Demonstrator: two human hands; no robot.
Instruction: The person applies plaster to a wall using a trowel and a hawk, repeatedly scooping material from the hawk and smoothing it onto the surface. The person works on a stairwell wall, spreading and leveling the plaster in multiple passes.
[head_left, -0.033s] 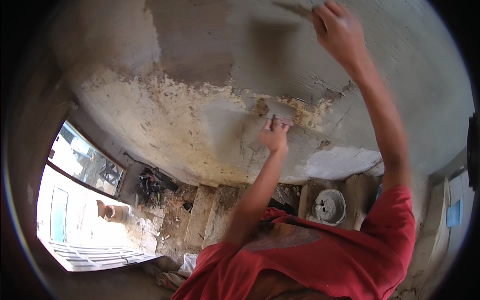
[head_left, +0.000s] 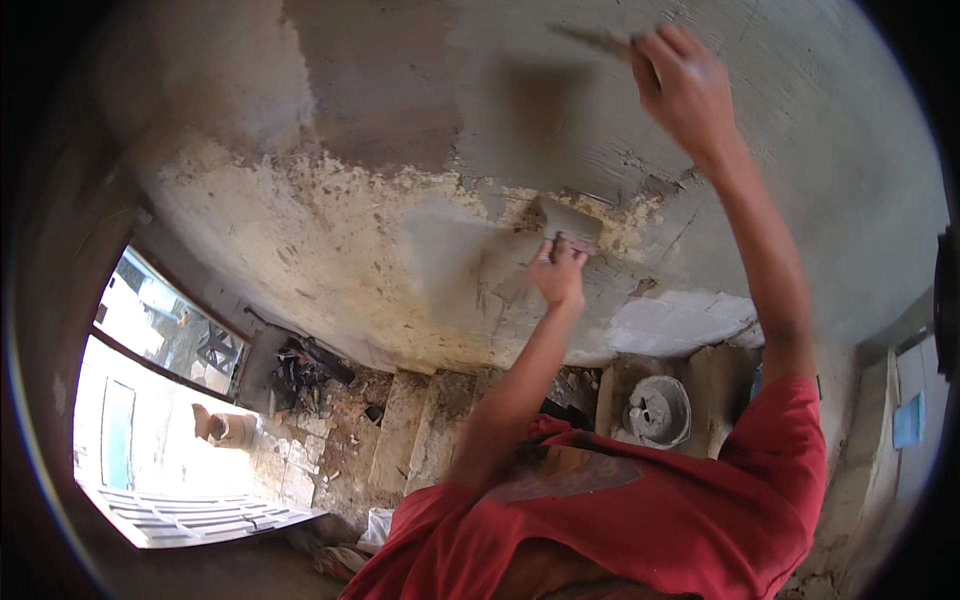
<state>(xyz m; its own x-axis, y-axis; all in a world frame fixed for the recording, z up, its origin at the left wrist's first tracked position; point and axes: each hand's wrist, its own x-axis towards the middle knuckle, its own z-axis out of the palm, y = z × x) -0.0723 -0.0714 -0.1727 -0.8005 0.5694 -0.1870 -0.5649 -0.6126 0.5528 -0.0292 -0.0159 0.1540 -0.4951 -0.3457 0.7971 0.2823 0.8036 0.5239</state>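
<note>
My left hand (head_left: 558,272) is closed on the pinkish grip of a wide putty knife (head_left: 572,222). Its flat grey blade is raised in front of a rough, bare patch of the wall (head_left: 300,230). Higher up and to the right, my right hand (head_left: 688,95) grips a second flat-bladed tool (head_left: 592,40), seen nearly edge-on and blurred; it looks like a putty knife or trowel. That blade is close to the grey skim-coated area (head_left: 800,140), but I cannot tell whether it touches. Darker, damp-looking plaster (head_left: 380,90) covers the upper left.
Below the wall stands a bucket (head_left: 662,412) with grey residue, beside wooden boards (head_left: 425,430). Rubble and dark items (head_left: 310,370) lie at the floor's left. Further left is a bright opening with a window (head_left: 175,315) and a white grille (head_left: 200,512).
My right hand and its tool have shifted slightly down and to the right. The left hand with its putty knife has moved a little to the right.
</note>
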